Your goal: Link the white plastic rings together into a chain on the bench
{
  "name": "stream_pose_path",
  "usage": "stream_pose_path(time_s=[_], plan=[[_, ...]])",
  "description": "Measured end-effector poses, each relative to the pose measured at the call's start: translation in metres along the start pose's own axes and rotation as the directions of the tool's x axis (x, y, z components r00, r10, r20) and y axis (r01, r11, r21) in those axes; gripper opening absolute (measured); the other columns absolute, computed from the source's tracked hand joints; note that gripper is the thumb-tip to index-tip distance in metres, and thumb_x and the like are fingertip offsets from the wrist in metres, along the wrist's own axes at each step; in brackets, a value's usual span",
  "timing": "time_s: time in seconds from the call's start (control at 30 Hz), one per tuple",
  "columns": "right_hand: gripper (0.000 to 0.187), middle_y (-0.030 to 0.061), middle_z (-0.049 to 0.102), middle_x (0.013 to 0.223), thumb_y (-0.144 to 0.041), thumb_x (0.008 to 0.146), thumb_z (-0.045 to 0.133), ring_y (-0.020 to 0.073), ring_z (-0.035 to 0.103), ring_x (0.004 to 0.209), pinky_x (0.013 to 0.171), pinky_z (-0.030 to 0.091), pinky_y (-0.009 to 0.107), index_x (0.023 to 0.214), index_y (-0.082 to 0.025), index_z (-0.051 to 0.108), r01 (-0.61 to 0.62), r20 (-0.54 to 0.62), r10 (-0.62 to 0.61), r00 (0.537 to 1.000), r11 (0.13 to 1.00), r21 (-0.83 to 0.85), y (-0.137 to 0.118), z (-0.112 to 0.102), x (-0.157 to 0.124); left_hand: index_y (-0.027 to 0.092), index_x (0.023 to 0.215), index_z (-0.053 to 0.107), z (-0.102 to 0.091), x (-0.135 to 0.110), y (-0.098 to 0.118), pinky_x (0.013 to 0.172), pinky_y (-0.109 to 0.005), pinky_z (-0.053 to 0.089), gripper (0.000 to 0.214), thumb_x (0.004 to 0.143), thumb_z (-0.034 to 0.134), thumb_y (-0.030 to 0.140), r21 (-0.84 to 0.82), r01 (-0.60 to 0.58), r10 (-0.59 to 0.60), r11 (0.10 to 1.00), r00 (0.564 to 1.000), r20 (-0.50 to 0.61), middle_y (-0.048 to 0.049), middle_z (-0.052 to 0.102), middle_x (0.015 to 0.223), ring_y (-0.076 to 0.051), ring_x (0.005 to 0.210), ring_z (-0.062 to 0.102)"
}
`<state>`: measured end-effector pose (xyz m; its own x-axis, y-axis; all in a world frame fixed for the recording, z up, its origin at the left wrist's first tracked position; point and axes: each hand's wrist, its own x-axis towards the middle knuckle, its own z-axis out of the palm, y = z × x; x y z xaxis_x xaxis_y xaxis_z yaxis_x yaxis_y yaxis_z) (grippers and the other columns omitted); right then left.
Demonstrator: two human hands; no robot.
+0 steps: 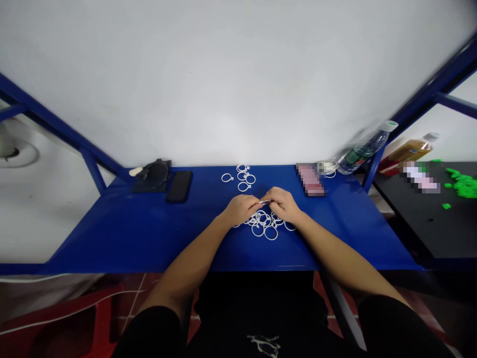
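Note:
Near the middle of the blue table, my left hand (242,209) and my right hand (283,204) are closed from either side on one small white plastic ring (265,201). It is held just above a loose pile of similar white rings (271,232), partly covered by my hands. Each pile ring is thin and round, and some show a small tab or clip. Beyond my hands lies a smaller group of white rings (244,187), with a single ring (226,177) a little to its left. My fingers hide much of the held ring.
A black phone (179,186) and a dark pouch (152,175) lie left on the blue table (122,228). A blurred pink item (310,179), a white cable (327,168) and a leaning bottle (363,151) are at right. Green pieces (465,185) lie on a dark neighbouring table (421,219).

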<state>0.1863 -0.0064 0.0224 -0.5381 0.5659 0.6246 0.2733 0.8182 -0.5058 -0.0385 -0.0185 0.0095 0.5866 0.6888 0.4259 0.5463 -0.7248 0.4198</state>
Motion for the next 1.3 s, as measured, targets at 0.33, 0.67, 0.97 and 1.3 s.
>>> stream_pose_path(time_s=[0.33,0.67,0.97,1.3], plan=[[0.037,0.0086,0.073,0.117,-0.013,0.094,0.051,0.0273,0.066,0.105,0.094,0.053,0.049,0.124,-0.025,0.068,-0.157,-0.030,0.155,0.988,0.971,-0.180,0.018,-0.012,-0.004,0.019,0.094,0.076,-0.019,-0.006,-0.036,0.076,-0.030,0.050,0.023,0.102,0.060,0.033,0.172,0.203,-0.167,0.964,0.964,-0.206,-0.0056,0.075,0.084,-0.019,0.080,0.069],[0.031,0.0072,0.075,0.120,-0.019,0.091,0.055,0.0289,0.065,0.109,0.106,0.037,0.053,0.115,-0.025,0.074,-0.251,0.204,0.363,0.909,0.869,-0.427,0.041,-0.022,-0.010,0.024,0.139,0.064,-0.013,-0.005,-0.028,0.078,-0.031,0.056,0.044,0.095,0.070,0.029,-0.035,0.355,-0.357,0.934,0.927,-0.111,-0.0045,0.076,0.117,-0.012,0.067,0.064],[0.027,0.0028,0.075,0.090,-0.019,0.086,0.062,0.0235,0.066,0.090,0.098,0.039,0.045,0.110,-0.024,0.074,-0.284,0.187,0.358,0.915,0.899,-0.332,0.038,-0.015,-0.009,0.022,0.116,0.076,-0.005,-0.003,-0.012,0.091,-0.035,0.056,0.023,0.097,0.069,0.033,-0.031,0.177,-0.174,0.984,0.982,0.069,-0.0046,0.078,0.106,-0.020,0.099,0.071],[0.006,0.0020,0.071,0.083,-0.021,0.090,0.061,0.0214,0.062,0.079,0.086,0.043,0.040,0.091,-0.023,0.067,-0.221,-0.028,0.220,0.975,0.957,-0.187,0.017,0.003,-0.002,0.022,0.136,0.066,0.001,-0.003,-0.009,0.085,-0.033,0.057,0.039,0.099,0.066,0.033,-0.064,0.054,-0.057,0.996,0.998,-0.040,-0.0059,0.077,0.104,-0.016,0.087,0.070]])
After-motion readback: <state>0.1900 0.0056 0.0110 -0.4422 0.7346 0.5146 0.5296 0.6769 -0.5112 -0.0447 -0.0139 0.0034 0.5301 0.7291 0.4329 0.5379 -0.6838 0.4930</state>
